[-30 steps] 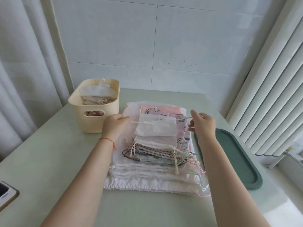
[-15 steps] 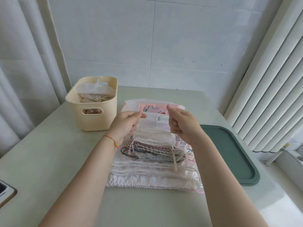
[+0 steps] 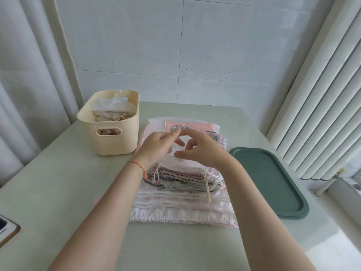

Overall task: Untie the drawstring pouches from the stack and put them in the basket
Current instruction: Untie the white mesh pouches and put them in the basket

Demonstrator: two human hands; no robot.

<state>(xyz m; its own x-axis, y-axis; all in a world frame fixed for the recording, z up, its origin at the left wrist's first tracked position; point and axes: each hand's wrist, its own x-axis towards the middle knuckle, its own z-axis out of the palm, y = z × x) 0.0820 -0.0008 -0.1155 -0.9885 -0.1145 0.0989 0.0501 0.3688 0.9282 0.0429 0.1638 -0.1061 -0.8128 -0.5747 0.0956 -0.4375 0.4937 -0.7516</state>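
**Both hands met over the top pouch of the stack**

At the far left edge a dark device [image 3: 5,230] with a tan rim poked onto the pale green table [image 3: 58,192]. Further right, the cream basket [image 3: 109,141] stood near the table's back, with white pouches [image 3: 111,106] lying inside it. Just beside the basket lay the stack of drawstring pouches [image 3: 181,202], its cords trailing over the front layers. The left hand [image 3: 154,147], a red string at its wrist, and the right hand [image 3: 201,151] hovered close together above the small white pouch [image 3: 187,163] on top, fingers curled, fingertips nearly touching. The hands hid most of that pouch, and whether either pinched its cord could not be told. To the right sat a dark green tray [image 3: 273,182], close to the stack
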